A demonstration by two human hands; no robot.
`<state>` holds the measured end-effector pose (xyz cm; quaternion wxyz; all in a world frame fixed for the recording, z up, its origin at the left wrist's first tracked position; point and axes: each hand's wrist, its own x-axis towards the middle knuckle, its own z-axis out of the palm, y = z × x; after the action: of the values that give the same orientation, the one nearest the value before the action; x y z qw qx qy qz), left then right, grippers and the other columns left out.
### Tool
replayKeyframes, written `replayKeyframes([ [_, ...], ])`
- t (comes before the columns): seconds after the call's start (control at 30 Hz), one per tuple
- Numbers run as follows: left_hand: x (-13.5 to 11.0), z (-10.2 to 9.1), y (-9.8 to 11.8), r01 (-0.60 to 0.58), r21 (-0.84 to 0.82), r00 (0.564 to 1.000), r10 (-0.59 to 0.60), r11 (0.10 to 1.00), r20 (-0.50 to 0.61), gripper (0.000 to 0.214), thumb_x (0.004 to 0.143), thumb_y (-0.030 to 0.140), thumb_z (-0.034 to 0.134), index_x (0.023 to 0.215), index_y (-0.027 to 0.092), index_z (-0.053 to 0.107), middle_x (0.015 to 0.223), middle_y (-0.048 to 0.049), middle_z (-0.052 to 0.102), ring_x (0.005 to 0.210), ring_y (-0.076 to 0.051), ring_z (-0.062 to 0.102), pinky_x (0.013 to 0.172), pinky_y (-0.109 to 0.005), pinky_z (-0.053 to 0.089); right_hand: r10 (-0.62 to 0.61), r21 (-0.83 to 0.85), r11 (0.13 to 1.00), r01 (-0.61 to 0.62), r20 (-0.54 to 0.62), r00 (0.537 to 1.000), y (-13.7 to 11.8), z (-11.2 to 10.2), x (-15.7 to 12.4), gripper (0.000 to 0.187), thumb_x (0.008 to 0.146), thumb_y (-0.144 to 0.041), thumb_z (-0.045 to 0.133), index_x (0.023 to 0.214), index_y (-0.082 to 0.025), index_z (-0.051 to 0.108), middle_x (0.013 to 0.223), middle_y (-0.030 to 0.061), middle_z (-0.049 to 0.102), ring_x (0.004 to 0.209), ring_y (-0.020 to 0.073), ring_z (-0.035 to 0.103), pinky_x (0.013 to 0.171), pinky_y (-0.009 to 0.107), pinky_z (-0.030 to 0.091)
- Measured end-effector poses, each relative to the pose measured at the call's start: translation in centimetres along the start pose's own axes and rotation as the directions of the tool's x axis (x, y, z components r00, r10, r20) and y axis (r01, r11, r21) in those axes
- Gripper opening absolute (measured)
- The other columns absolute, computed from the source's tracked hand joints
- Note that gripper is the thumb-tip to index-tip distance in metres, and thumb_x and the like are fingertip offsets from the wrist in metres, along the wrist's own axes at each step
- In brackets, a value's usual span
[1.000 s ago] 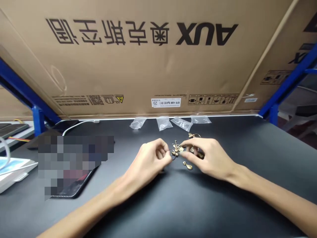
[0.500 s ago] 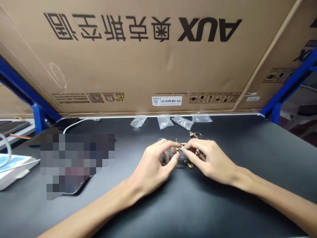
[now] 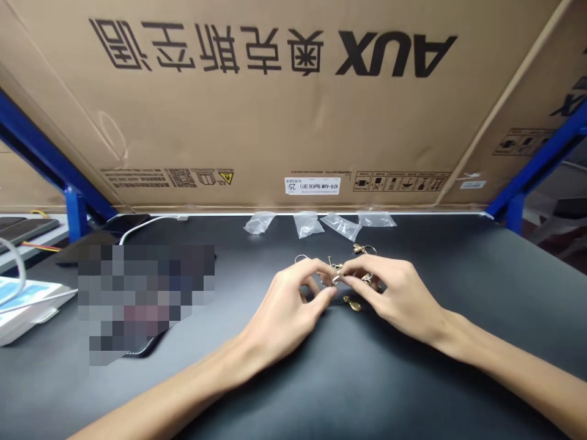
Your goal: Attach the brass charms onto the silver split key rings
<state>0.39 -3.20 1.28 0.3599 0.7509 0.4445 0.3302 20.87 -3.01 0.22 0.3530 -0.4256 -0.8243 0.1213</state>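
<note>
My left hand and my right hand meet just above the black tabletop, fingertips almost touching. Between them they pinch a small metal key ring, partly covered by the fingers. Brass-coloured keychain pieces lie around and behind the fingertips, several of them half hidden. A gold charm rests on the table just below the right fingers. Beyond the right hand lies another gold charm with a ring attached. A thin loose ring shows behind the left knuckles.
Several clear plastic bags lie along the table's back edge. Behind them stands a large cardboard box between blue metal posts. At left are a blurred-out dark object, a white cable and a white box.
The ring between my fingertips has tilted and shows more edge-on. Both hands stay close together, and the whole view has shifted slightly.
</note>
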Motion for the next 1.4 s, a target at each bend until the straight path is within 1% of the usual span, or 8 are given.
replayKeyframes([
  [0.2, 0.1, 0.0, 0.1, -0.064, 0.011, 0.997, 0.063, 0.998, 0.036, 0.019, 0.092, 0.030, 0.055, 0.088, 0.021, 0.071, 0.089, -0.0018, 0.069, 0.077, -0.014, 0.060, 0.062, -0.023, 0.047, -0.132, -0.113, 0.985, 0.130, -0.012, 0.991, 0.7, 0.0, -0.2, 0.015, 0.097, -0.022, 0.054, 0.101, -0.020, 0.068, 0.097, 0.0040, 0.076, 0.085, 0.0166, 0.070, 0.075, 0.028, 0.053],
  [0.47, 0.0, -0.1, 0.2, -0.061, -0.027, 0.988, 0.064, 0.998, 0.139, 0.021, 0.092, 0.028, 0.053, 0.092, 0.020, 0.072, 0.095, -0.0038, 0.069, 0.081, -0.016, 0.064, 0.063, -0.024, 0.049, -0.133, -0.118, 0.984, 0.131, -0.008, 0.991, 0.3, -0.1, -0.2, 0.015, 0.095, -0.022, 0.055, 0.097, -0.021, 0.070, 0.091, 0.0036, 0.077, 0.078, 0.0175, 0.071, 0.070, 0.029, 0.053],
  [0.63, 0.2, -0.2, 0.1, -0.080, -0.023, 0.994, 0.081, 0.997, 0.070, 0.010, 0.084, 0.019, 0.058, 0.081, 0.018, 0.067, 0.083, -0.0014, 0.067, 0.071, -0.012, 0.059, 0.060, -0.022, 0.047, -0.060, -0.123, 0.991, 0.060, 0.009, 0.998, 0.0, -0.5, -0.1, 0.015, 0.095, -0.028, 0.057, 0.101, -0.022, 0.070, 0.089, 0.0011, 0.076, 0.070, 0.0140, 0.068, 0.067, 0.025, 0.050],
  [0.73, 0.4, -0.4, -0.3, -0.090, 0.007, 0.996, 0.090, 0.996, -0.006, 0.010, 0.084, 0.018, 0.056, 0.084, 0.018, 0.065, 0.091, -0.0025, 0.067, 0.076, -0.013, 0.061, 0.059, -0.022, 0.048, 0.020, -0.232, 0.973, 0.007, 0.117, 0.993, -0.1, -1.1, -0.1, 0.017, 0.092, -0.036, 0.061, 0.094, -0.022, 0.070, 0.080, 0.0001, 0.074, 0.065, 0.0151, 0.066, 0.061, 0.027, 0.046],
  [0.87, 0.6, -0.4, -1.3, -0.077, 0.034, 0.993, 0.079, 0.996, -0.089, 0.007, 0.083, 0.019, 0.056, 0.084, 0.018, 0.063, 0.118, -0.0058, 0.065, 0.084, -0.014, 0.065, 0.059, -0.021, 0.051, 0.027, -0.443, 0.890, 0.103, 0.278, 0.960, -0.3, -1.3, -0.4, 0.025, 0.091, -0.043, 0.060, 0.080, -0.022, 0.069, 0.075, 0.0013, 0.071, 0.067, 0.0198, 0.066, 0.058, 0.031, 0.041],
  [1.07, 0.6, -0.1, -1.8, -0.082, -0.017, 0.993, 0.080, 0.996, -0.088, 0.007, 0.081, 0.013, 0.055, 0.081, 0.018, 0.060, 0.106, -0.0030, 0.071, 0.090, -0.015, 0.066, 0.066, -0.021, 0.051, -0.086, -0.495, 0.826, 0.271, 0.365, 0.927, -0.7, 0.0, -1.1, 0.023, 0.097, -0.019, 0.047, 0.093, -0.021, 0.070, 0.084, 0.0032, 0.070, 0.072, 0.0196, 0.065, 0.055, 0.030, 0.039],
  [1.23, 0.7, -0.1, -1.7, -0.098, -0.022, 0.992, 0.096, 0.995, -0.078, 0.006, 0.082, 0.016, 0.055, 0.082, 0.018, 0.061, 0.104, -0.0030, 0.072, 0.088, -0.015, 0.067, 0.064, -0.022, 0.050, -0.110, -0.433, 0.870, 0.237, 0.298, 0.948, -0.2, 0.1, -1.2, 0.021, 0.098, -0.023, 0.049, 0.109, -0.024, 0.067, 0.094, 0.0037, 0.072, 0.078, 0.0190, 0.066, 0.060, 0.029, 0.044],
  [1.4, 0.8, -0.2, -1.8, -0.077, -0.025, 0.994, 0.074, 0.997, -0.075, 0.005, 0.081, 0.015, 0.055, 0.079, 0.018, 0.059, 0.104, -0.0034, 0.072, 0.085, -0.015, 0.067, 0.062, -0.022, 0.050, -0.052, -0.435, 0.885, 0.164, 0.257, 0.965, 0.0, 0.1, -1.3, 0.021, 0.099, -0.032, 0.051, 0.098, -0.023, 0.069, 0.093, 0.0044, 0.072, 0.080, 0.0201, 0.067, 0.066, 0.030, 0.046],
])
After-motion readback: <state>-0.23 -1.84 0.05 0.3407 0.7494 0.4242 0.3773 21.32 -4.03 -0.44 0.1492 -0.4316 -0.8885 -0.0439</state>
